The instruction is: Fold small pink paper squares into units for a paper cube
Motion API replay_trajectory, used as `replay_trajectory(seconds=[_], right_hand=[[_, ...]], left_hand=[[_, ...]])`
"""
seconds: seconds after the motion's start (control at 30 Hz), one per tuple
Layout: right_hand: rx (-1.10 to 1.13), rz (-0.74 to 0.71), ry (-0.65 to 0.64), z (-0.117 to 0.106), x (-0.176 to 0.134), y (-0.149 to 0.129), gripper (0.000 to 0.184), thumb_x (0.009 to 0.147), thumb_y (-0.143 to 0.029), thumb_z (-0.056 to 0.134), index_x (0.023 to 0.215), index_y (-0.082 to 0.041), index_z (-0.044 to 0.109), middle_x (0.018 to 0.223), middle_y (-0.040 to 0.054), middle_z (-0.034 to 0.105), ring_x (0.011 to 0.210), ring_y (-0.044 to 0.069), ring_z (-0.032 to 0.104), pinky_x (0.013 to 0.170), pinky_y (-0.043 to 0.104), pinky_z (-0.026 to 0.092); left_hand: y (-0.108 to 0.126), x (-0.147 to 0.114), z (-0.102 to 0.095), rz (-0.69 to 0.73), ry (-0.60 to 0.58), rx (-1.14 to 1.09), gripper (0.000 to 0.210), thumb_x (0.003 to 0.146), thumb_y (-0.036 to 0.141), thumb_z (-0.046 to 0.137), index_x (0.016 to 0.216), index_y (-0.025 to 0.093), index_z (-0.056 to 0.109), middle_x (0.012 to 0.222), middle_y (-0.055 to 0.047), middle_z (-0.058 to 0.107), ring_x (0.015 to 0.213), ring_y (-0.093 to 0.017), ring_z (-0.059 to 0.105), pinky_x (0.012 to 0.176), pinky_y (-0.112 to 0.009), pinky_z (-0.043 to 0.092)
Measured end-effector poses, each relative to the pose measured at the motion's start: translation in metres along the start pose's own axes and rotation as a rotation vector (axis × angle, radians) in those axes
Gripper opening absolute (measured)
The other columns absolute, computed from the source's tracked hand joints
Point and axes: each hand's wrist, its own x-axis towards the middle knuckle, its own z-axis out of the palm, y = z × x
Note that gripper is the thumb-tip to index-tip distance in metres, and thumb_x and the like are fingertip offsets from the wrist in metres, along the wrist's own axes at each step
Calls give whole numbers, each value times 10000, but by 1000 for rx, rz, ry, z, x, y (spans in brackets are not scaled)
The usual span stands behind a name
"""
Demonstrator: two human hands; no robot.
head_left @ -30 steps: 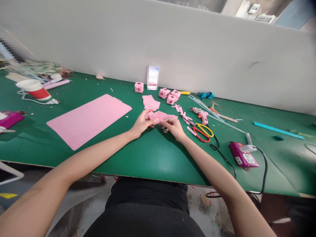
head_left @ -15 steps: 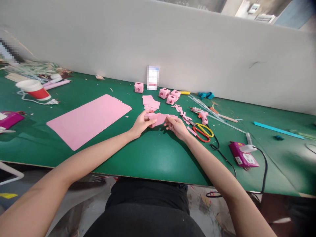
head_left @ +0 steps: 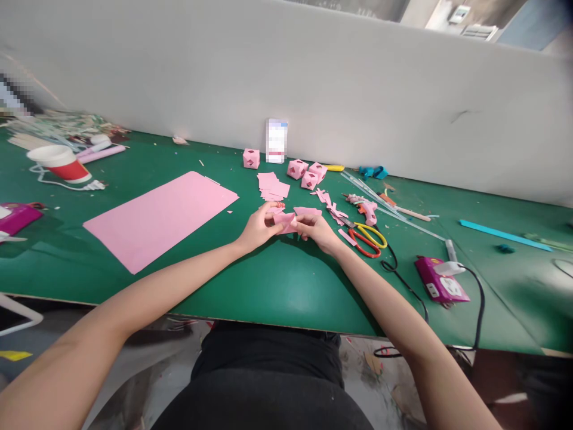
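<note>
Behind the green desk [head_left: 277, 292] there stands a plain grey partition [head_left: 286, 77]. Below, the grey floor [head_left: 364, 397] is littered with scraps [head_left: 373, 363]. Light [head_left: 548, 263] reflects softly at right.

The person's left forearm [head_left: 179, 282] slants inward from the lower left, the right forearm [head_left: 378, 292] from the lower right, both bare. The left hand [head_left: 257, 230] curls, thumb pointing inward; the right hand [head_left: 317, 232] pinches with thumb and forefinger. The hands face each other, nearly level, fingertips close.
</note>
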Motion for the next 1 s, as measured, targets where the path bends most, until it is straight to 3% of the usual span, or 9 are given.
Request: replay_trajectory(seconds=[0.1,0.2,0.67,0.87,1.0], right_hand=[[-9,-8,-5,2,0,0,478,594,-579,881,733,-171,675,618,-33,581,520,75,464,440,208,361],[-7,-1,4,2,-1,0,493,577,-583,889,682,-170,640,601,-36,567,502,66,435,429,207,334],[11,-1,6,0,1,0,496,591,-592,877,639,-186,596,573,-46,528,501,71,409,439,221,306],[-18,2,-39,1,0,0,474,585,-575,881,674,-180,633,622,-26,583,532,82,444,445,221,327],[-28,10,-44,2,-2,-3,468,608,-578,869,747,-175,674,624,-21,605,530,85,475,449,214,360]], left_hand=[[1,-3,0,83,-25,138,463,779,261,751,1202,196,572,1297,-128,671,1145,-271,688,980,-387,521],[2,-4,0,98,-53,188,441,809,273,723,1219,203,576,1270,-117,683,1104,-259,703,947,-373,537],[-1,0,-1,-25,-77,-48,600,728,342,815,1241,176,552,1005,-79,713,898,-216,704,780,-318,556],[-3,3,-1,-24,-45,-77,574,672,259,817,1181,170,568,1184,-120,681,971,-221,699,861,-343,544],[-7,4,-1,-39,-13,-78,574,660,213,784,1190,164,569,1182,-117,683,1004,-227,690,892,-346,534]])
